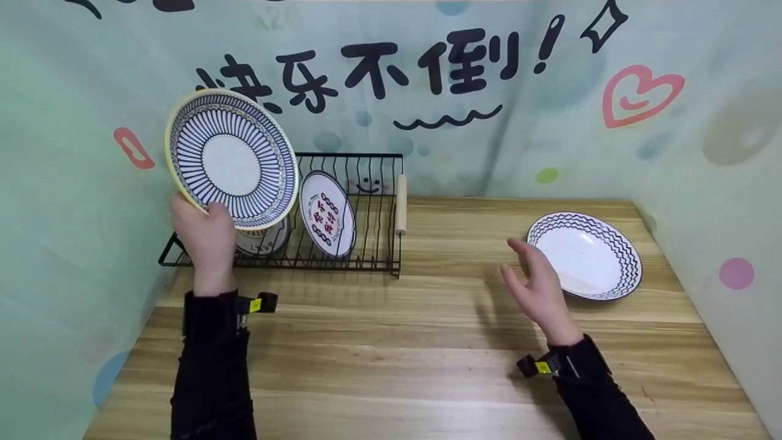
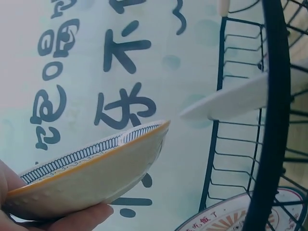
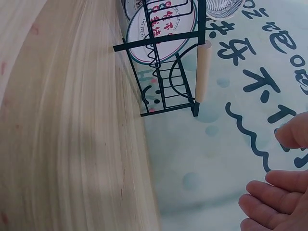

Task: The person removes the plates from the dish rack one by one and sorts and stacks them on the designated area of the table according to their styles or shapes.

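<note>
My left hand (image 1: pixel 206 235) grips the lower rim of a yellow-edged plate (image 1: pixel 231 164) with blue radiating stripes, thumb on its face. The plate is raised above the left end of a black wire dish rack (image 1: pixel 372 263). Inside the rack, a white plate with red lettering (image 1: pixel 328 214) leans upright, and another patterned plate (image 1: pixel 266 239) is partly hidden behind the held one. On the right, my right hand (image 1: pixel 540 293) hovers with fingers extended and holds nothing. Beside it a white oval dish with a black wavy rim (image 1: pixel 586 256) lies on the table.
The wooden table (image 1: pixel 379 366) stretches in front of the rack. A pale wooden handle (image 1: pixel 401 205) sits on the rack's right end. A printed cloth (image 1: pixel 452 146) with dark lettering hangs behind and along both sides.
</note>
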Available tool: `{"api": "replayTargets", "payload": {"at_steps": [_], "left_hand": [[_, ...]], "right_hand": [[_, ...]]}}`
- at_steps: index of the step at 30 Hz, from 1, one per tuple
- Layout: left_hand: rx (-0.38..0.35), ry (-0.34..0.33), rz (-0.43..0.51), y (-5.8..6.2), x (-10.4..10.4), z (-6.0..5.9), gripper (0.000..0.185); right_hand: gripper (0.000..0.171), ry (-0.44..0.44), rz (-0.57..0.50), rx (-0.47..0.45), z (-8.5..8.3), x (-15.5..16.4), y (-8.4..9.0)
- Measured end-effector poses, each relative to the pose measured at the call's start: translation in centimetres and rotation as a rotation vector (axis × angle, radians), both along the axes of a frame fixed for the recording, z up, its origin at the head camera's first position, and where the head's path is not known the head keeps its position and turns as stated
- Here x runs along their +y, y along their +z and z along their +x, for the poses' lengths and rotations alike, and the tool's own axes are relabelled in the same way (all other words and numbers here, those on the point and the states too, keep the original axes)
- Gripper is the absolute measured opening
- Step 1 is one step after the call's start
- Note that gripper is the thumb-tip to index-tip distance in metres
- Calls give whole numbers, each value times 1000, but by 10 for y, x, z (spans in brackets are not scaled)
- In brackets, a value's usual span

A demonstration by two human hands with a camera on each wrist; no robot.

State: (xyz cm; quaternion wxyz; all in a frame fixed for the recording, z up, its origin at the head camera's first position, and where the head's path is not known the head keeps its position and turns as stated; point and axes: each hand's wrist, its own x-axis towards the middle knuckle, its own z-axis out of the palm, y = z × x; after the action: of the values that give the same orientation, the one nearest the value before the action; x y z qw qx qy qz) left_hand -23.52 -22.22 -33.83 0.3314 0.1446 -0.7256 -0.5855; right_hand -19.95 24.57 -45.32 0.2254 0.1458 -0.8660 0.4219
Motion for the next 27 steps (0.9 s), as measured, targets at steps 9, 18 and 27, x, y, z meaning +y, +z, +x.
{"api": "replayTargets", "payload": {"at_steps": [9,18,27], "left_hand": [[183,-157,126,-6,8,8,50],[199,-283,230,-16,18,14,55],[191,-364,238,-27,29,15,63]], "right_hand": [[46,29,-31,3,2,-5,0],[45,33,-16,46,0,-9,-1],[45,50,-7,39,0,-15,-3]]}}
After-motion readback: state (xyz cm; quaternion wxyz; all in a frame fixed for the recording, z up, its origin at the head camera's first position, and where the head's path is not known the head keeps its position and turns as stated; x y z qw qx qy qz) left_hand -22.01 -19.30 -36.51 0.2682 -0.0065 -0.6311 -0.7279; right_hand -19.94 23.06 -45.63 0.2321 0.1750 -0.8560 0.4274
